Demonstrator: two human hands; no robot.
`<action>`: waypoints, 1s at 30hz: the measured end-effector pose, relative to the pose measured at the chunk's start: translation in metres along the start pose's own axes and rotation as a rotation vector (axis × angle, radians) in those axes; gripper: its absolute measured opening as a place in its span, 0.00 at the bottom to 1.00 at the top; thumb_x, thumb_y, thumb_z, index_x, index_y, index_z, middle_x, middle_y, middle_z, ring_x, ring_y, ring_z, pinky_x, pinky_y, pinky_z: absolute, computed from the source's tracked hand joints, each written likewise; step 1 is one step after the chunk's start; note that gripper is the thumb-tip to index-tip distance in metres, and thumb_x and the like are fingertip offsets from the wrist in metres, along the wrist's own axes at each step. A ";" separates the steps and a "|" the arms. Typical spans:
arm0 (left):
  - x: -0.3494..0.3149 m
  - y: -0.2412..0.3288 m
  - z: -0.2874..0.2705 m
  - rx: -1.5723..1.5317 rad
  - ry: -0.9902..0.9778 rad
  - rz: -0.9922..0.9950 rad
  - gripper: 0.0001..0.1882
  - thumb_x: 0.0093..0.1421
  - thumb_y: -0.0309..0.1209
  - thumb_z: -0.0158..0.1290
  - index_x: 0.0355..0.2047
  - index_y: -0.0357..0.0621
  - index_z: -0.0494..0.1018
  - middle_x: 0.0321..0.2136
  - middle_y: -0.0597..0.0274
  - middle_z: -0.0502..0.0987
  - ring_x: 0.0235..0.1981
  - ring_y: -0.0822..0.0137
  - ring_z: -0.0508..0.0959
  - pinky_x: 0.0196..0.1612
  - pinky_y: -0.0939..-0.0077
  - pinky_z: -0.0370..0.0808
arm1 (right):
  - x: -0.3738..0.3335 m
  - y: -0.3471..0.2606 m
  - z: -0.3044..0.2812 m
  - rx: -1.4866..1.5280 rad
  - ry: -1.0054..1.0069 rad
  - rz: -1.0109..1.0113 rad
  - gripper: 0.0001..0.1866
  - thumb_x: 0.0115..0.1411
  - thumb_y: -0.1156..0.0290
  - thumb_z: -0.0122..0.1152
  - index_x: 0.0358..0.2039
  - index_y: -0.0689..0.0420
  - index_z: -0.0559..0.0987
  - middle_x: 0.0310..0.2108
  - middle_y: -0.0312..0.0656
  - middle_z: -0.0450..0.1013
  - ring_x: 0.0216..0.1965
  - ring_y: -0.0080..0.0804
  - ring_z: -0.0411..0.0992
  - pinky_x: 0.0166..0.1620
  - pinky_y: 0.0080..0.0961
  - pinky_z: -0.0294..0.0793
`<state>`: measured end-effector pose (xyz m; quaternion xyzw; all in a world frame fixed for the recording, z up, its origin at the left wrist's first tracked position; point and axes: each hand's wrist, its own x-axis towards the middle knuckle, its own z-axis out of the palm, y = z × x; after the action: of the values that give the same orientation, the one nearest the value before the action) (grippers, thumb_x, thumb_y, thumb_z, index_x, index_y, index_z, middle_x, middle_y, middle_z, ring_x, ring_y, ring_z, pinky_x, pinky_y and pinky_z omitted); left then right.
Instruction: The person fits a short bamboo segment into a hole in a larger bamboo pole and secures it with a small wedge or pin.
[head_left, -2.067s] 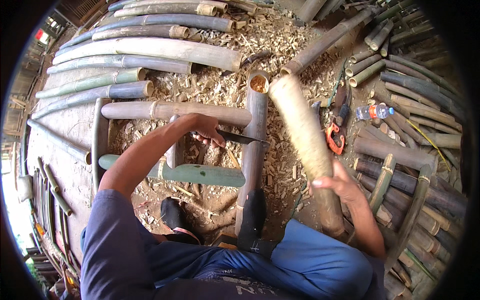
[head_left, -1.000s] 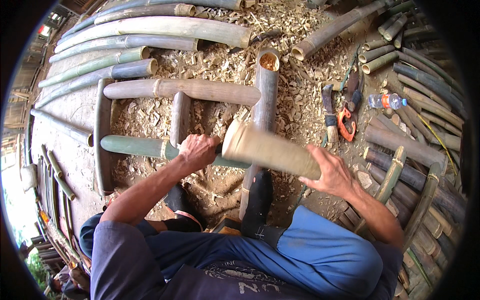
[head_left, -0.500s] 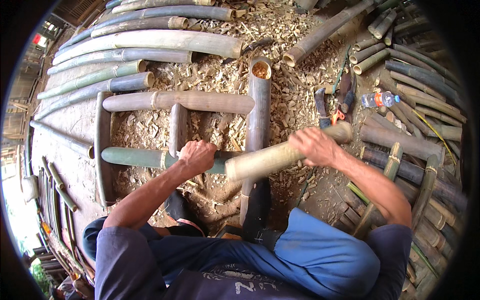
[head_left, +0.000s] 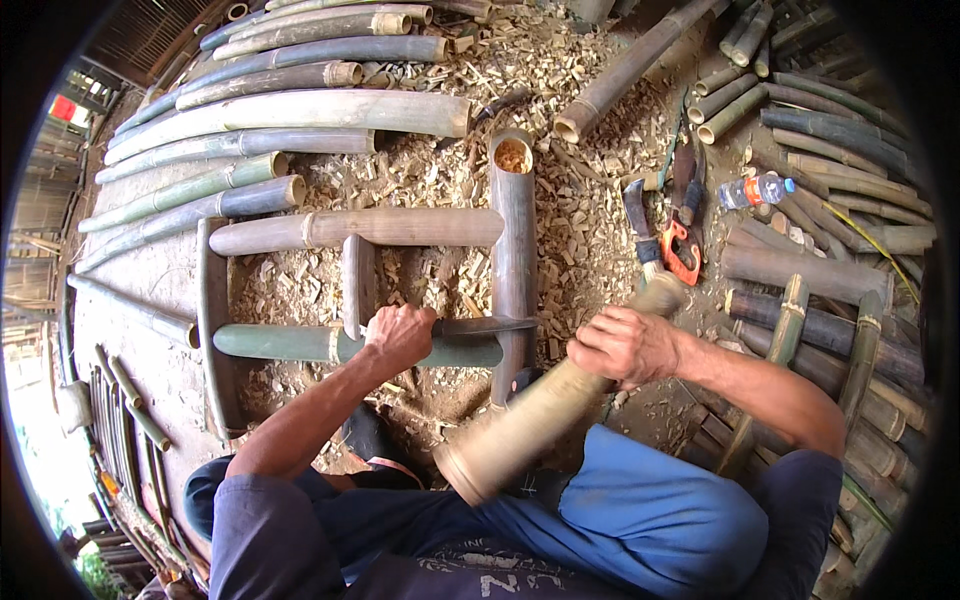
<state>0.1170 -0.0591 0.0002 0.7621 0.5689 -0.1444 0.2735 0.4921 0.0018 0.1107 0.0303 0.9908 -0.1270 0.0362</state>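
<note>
From up here I see my left hand [head_left: 400, 335] clenched round the handle of a long dark flat-bladed knife [head_left: 480, 325], the blade lying level across the green bamboo rail [head_left: 290, 343] with its tip reaching the upright grey bamboo post [head_left: 512, 250]; I judge it is laid there so the edge sits where rail meets post, steadied against both. My right hand [head_left: 625, 345] is closed round the narrow end of a thick tan bamboo club [head_left: 530, 425], whose wide cut end hangs low over my lap, near the blue trouser leg [head_left: 650, 510]; gripped so, it looks like a mallet, with the heavy end free to swing. The rail, the post, a pale bamboo crossbar [head_left: 350, 228] and a short grey bamboo strut [head_left: 357, 280] form a frame lying flat on the floor, which is littered with pale wood chips [head_left: 590, 230]. Long bamboo poles [head_left: 300, 110] lie side by side beyond it, more are stacked to my right, and an orange-handled saw [head_left: 683, 245] and a clear plastic bottle with a blue cap [head_left: 755, 190] rest among them. I cannot see the knife's edge or whether it bites into the rail; my fist hides the handle. The club covers the post's lower end, and something dark there, just under the post, is too murky to name. The fisheye rim cuts off the outer poles.
</note>
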 end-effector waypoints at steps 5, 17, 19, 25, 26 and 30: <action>0.003 -0.002 0.013 -0.049 0.024 -0.034 0.09 0.54 0.27 0.55 0.35 0.40 0.79 0.30 0.39 0.84 0.33 0.42 0.86 0.39 0.46 0.81 | -0.014 0.043 0.027 -0.197 -0.223 0.339 0.37 0.44 0.62 0.80 0.52 0.62 0.73 0.40 0.47 0.75 0.41 0.40 0.78 0.43 0.35 0.81; 0.012 -0.009 0.015 -0.061 0.074 -0.040 0.10 0.54 0.27 0.56 0.37 0.40 0.77 0.30 0.38 0.83 0.33 0.40 0.85 0.36 0.45 0.80 | 0.010 0.014 0.008 -0.083 -0.148 0.280 0.42 0.39 0.58 0.84 0.53 0.61 0.73 0.39 0.43 0.76 0.40 0.39 0.78 0.46 0.37 0.84; 0.014 0.001 0.007 -0.027 0.028 -0.033 0.09 0.59 0.29 0.53 0.39 0.41 0.78 0.32 0.39 0.84 0.34 0.42 0.86 0.38 0.48 0.81 | -0.001 0.014 0.015 -0.091 0.091 0.009 0.38 0.42 0.60 0.81 0.51 0.59 0.74 0.38 0.40 0.75 0.39 0.35 0.78 0.47 0.37 0.84; 0.014 -0.008 0.023 -0.054 0.107 -0.054 0.10 0.58 0.29 0.53 0.39 0.41 0.76 0.33 0.39 0.84 0.36 0.41 0.86 0.41 0.46 0.81 | 0.004 0.034 0.020 -0.145 -0.258 0.358 0.39 0.43 0.59 0.82 0.53 0.60 0.74 0.43 0.47 0.77 0.44 0.40 0.78 0.48 0.37 0.82; 0.009 -0.009 0.027 -0.095 0.138 -0.053 0.10 0.57 0.29 0.55 0.39 0.41 0.76 0.32 0.38 0.84 0.36 0.39 0.85 0.40 0.45 0.81 | 0.006 0.020 0.014 -0.067 -0.203 0.327 0.41 0.41 0.58 0.84 0.53 0.61 0.74 0.43 0.47 0.76 0.44 0.40 0.78 0.48 0.36 0.82; 0.014 0.012 0.016 -0.060 0.056 -0.029 0.10 0.62 0.29 0.51 0.42 0.40 0.75 0.38 0.43 0.85 0.39 0.42 0.86 0.44 0.47 0.82 | -0.027 0.049 0.035 -0.110 0.170 0.010 0.39 0.39 0.58 0.85 0.49 0.60 0.75 0.41 0.40 0.76 0.43 0.37 0.77 0.47 0.35 0.80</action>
<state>0.1338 -0.0595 -0.0172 0.7489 0.5916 -0.1099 0.2777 0.5242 0.0388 0.0670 0.0437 0.9956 -0.0692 -0.0460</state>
